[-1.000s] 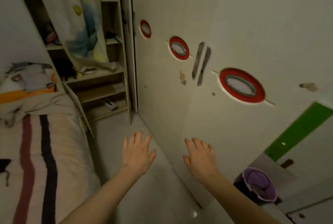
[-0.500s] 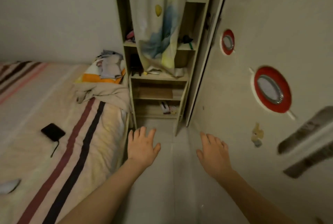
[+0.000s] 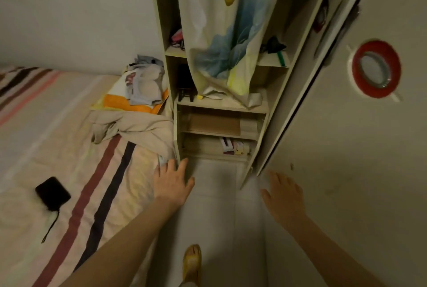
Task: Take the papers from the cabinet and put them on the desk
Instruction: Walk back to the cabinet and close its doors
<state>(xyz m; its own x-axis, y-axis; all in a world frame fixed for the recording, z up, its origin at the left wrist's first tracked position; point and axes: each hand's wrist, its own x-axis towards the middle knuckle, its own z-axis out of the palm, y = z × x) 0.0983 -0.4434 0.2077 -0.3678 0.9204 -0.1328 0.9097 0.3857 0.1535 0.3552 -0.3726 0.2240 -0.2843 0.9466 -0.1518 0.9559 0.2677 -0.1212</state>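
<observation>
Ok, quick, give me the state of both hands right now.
Left hand: open, fingers spread, holding nothing.
Right hand: open, fingers spread, holding nothing.

The shelf unit (image 3: 221,106) looks like pale matt laminated wood. Draped over it, a thin printed cloth (image 3: 226,32). Left of it, the bed (image 3: 69,148) wears soft striped fabric; right, a smooth matt door (image 3: 346,171).

Striped bed (image 3: 69,139), red-ringed door (image 3: 346,171)
</observation>
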